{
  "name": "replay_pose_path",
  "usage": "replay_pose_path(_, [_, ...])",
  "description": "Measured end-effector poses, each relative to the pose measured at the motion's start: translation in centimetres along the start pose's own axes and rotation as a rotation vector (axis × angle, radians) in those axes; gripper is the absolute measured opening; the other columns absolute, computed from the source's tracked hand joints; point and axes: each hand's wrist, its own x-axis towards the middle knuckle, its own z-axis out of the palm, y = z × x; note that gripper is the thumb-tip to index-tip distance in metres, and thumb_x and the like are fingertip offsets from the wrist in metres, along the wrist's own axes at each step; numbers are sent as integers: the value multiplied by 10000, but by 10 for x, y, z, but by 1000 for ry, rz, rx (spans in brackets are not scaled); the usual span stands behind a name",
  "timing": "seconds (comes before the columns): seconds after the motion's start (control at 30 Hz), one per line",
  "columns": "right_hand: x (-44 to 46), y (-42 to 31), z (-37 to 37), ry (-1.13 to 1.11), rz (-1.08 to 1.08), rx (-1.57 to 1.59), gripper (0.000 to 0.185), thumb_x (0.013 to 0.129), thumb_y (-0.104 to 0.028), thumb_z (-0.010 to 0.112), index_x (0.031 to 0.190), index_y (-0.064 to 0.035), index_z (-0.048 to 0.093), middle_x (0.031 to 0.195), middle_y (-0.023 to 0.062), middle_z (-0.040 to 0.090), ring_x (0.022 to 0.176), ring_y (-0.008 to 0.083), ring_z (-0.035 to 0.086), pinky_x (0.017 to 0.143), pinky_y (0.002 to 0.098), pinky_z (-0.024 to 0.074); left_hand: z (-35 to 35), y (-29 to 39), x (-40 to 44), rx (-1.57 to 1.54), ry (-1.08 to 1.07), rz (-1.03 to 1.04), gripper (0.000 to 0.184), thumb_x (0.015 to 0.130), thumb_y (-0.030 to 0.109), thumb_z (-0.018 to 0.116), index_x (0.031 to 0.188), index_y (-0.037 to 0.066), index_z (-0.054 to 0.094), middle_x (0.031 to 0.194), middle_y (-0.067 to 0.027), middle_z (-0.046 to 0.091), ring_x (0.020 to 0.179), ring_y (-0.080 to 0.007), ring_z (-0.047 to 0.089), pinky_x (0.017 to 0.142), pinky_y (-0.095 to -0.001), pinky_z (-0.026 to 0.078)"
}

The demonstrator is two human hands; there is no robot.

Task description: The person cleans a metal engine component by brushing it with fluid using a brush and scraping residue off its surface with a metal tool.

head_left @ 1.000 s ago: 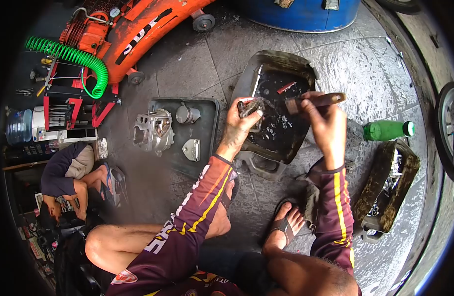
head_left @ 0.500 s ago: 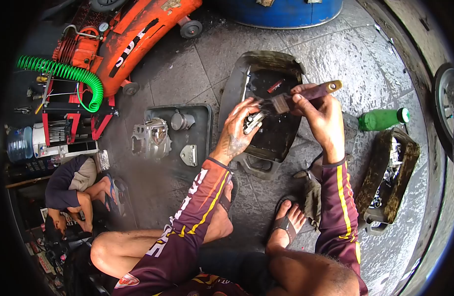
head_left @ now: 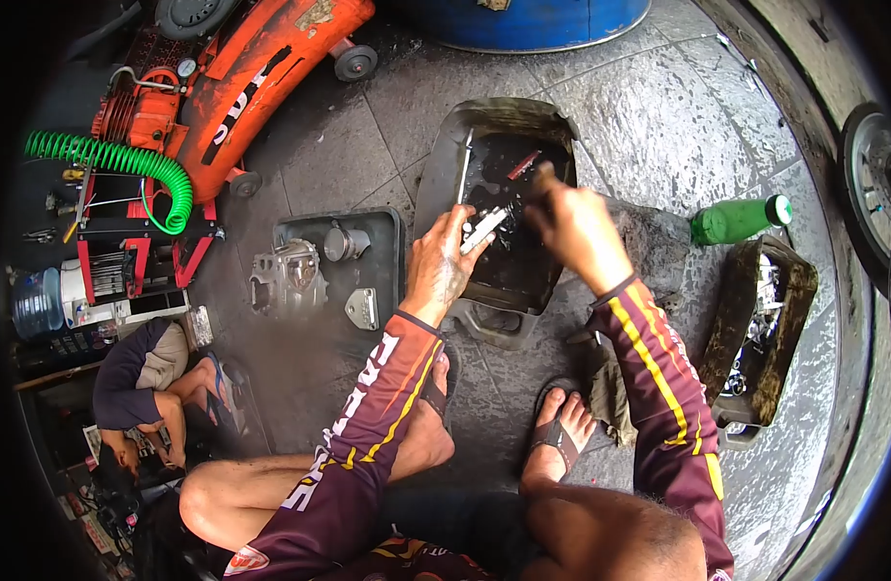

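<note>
Left hand: the left hand (head_left: 438, 271) is closed around a pale metal part (head_left: 486, 229), its fingers pressed along it.
Metal part: it is held up over the deep dark basin (head_left: 445, 145), near the middle of it, a little tilted.
Right hand: the right hand (head_left: 589, 237) is just beside the metal part, over the right edge of the basin. Its fingers are bent, but they are blurred, so I cannot tell what they grip.
Deep basin: it stands on the tiled floor (head_left: 387, 145) and has dark liquid inside. A red piece (head_left: 524, 166) lies in it, and a slim rod (head_left: 464, 169) leans along its left side.
Shallow tray: to the left of the basin is a shallow tray (head_left: 397, 232), with an engine casing (head_left: 295, 276), a round metal cylinder (head_left: 345, 242) and a flat plate (head_left: 362, 309).
Right side: a green bottle (head_left: 734, 222) lies on its side near a dirty container (head_left: 802, 290) which has small metal parts in it. A cloth (head_left: 610, 397) is beside the right foot (head_left: 565, 431).
Farther away: a blue drum (head_left: 562, 24) and an orange tank (head_left: 261, 92) are at the top; a green coiled hose (head_left: 174, 179) is near the tank.
Other person: a co-worker (head_left: 140, 378) is bent over at far left.
</note>
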Motion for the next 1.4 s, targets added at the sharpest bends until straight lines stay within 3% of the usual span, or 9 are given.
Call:
replay_pose_path(0.1, [14,-4,-41,116,168,245,282,853,-191,720,1064,-7,688,794,213,704,738,362,711,687,436,558,8,-20,2,-80,190,310,447,751,-86,668,1163,76,607,1308,-113,591,1098,-344,644,906,-418,536])
replay_pose_path(0.23, [21,-28,-58,43,242,554,230,848,-204,729,966,-7,714,816,182,729,747,312,723,710,391,547,8,-15,0,-48,216,353,823,666,-151,641,1418,151,503,1416,-111,514,1173,-351,595,966,-394,522])
replay_pose_path(0.33, [29,-36,-45,-184,266,273,227,857,-204,711,968,-5,702,788,206,708,769,361,711,721,402,546,6,-6,-3,-129,237,343,838,646,-170,609,1422,132,511,1471,-124,485,1292,-341,530,1032,-390,492])
replay_pose_path(0.47, [32,-18,-26,114,244,285,203,857,-187,695,948,-5,699,783,214,706,807,371,713,740,413,555,14,-18,-1,-70,221,405,857,659,-170,618,1449,133,486,1490,-127,470,1303,-336,523,1047,-385,485])
replay_pose_path(0.6, [33,-23,-16,-45,280,403,236,879,-209,711,985,2,698,779,163,725,666,241,730,620,327,538,10,-14,0,-77,243,445,844,678,-165,638,1460,104,467,1469,-138,493,1302,-333,526,1057,-385,476])
replay_pose_path(1.0, [34,-15,-7,228,177,307,211,853,-213,707,935,-19,692,748,221,682,736,408,688,687,454,536,11,-16,-1,-60,244,392,785,691,-119,635,1435,82,485,1414,-138,547,1258,-324,568,1009,-380,495])
replay_pose_path(1.13, [9,-26,-14,173,309,652,196,856,-193,708,953,-23,698,736,191,693,692,329,714,644,401,541,8,-14,3,-115,320,304,435,751,15,739,1174,40,638,1277,-138,641,1191,-330,612,972,-385,502])
replay_pose_path(1.3, [6,-23,-17,412,217,538,147,862,-148,698,962,-40,702,706,144,693,522,223,631,536,335,471,14,-16,3,-22,302,303,413,735,-7,711,1136,62,637,1304,-127,618,1263,-383,546,1039,-432,471])
replay_pose_path(1.4, [6,-33,-35,80,276,362,158,865,-145,693,968,-26,695,733,154,705,614,250,700,597,355,520,12,-13,3,-23,316,338,433,722,-20,703,1141,67,639,1326,-117,605,1274,-375,537,1049,-431,464])
